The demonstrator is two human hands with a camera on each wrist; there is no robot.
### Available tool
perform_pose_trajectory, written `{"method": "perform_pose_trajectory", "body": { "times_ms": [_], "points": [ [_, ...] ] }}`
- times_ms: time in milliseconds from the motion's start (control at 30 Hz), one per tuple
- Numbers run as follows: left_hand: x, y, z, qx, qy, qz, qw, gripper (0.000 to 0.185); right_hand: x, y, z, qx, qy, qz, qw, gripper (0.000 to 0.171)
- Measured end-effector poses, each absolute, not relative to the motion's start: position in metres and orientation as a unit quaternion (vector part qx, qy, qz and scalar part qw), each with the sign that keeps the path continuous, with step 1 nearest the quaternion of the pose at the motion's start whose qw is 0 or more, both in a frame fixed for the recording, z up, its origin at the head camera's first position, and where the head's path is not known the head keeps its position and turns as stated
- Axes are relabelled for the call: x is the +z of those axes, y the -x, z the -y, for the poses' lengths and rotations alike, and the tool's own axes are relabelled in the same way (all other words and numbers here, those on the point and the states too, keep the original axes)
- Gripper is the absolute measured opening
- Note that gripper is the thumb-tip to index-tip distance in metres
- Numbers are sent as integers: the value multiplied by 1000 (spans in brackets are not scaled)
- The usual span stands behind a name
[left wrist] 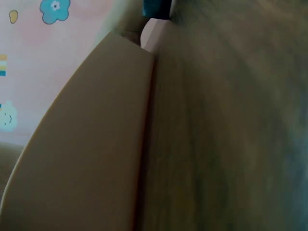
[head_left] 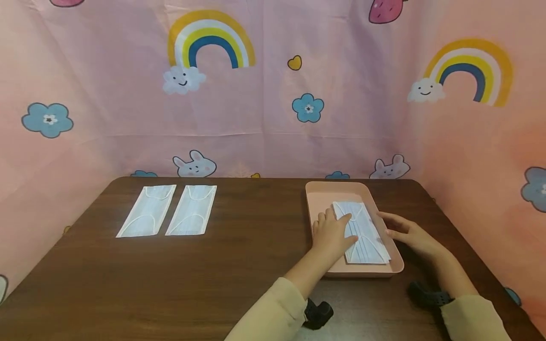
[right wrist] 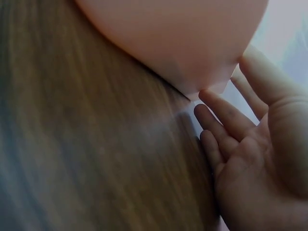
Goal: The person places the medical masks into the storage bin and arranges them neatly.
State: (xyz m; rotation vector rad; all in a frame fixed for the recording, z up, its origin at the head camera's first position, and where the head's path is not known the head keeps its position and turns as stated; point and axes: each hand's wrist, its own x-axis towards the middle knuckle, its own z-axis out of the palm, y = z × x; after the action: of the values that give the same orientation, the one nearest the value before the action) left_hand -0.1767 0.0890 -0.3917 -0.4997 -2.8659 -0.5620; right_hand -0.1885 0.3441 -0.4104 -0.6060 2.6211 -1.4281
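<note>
Inspector: State of hands?

Me: My left hand (head_left: pixel 334 233) lies flat, fingers straight, pressing the mask stack (head_left: pixel 362 234) in the pink tray (head_left: pixel 339 192). My right hand (head_left: pixel 409 232) is open against the tray's right rim, steadying it.

Inspector: Elsewhere?

Me: Two masks (head_left: pixel 170 210) lie side by side, far left of the table (head_left: pixel 239 265).

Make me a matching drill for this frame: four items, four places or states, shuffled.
Items:
1. left hand
2. right hand
3. pink tray
4. two face masks

Places or states:
A. flat side by side on the table's far left
B. resting on the mask in the tray
C. open at the tray's right rim
D. on the table's right half, holding one mask

Pairs: 1-B, 2-C, 3-D, 4-A
</note>
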Motion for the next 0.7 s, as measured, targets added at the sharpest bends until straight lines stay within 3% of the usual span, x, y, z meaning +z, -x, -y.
{"method": "perform_pose_trajectory", "body": {
  "times_ms": [700],
  "points": [
    [-358, 171, -24, -341, 320, 874, 132, 41, -408, 189, -344, -465, 182, -865, 44, 51]
  ]
}}
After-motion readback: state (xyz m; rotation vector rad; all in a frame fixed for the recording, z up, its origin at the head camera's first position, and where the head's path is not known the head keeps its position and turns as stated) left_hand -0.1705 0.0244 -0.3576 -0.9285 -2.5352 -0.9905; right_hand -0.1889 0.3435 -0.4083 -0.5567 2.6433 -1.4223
